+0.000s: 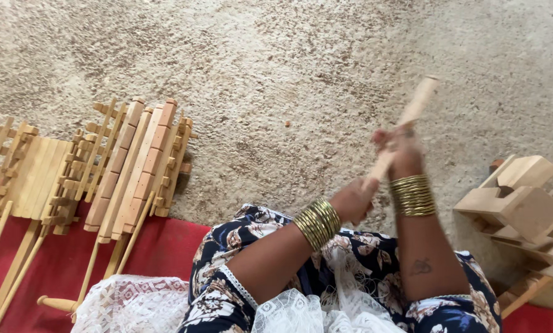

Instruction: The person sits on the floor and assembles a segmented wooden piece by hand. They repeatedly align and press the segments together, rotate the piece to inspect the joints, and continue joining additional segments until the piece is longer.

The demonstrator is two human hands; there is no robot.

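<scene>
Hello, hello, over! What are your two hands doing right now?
Left hand and right hand both gripping the wooden stick, tilted, above the lap. Wooden racks on the left, wooden blocks on the right. Nothing blocking.

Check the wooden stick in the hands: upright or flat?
Tilted, neither: the wooden stick slants up to the right, gripped low by the left hand and higher by the right hand.

Both wrists carry a thick stack of thin gold-coloured bangles, sitting just back from the fingers of the left hand (pixel 350 200) and right hand (pixel 400 151). Further up, short navy sleeves with a pale floral print and white lace trim. There's a small dark tattoo on the right forearm.
</scene>
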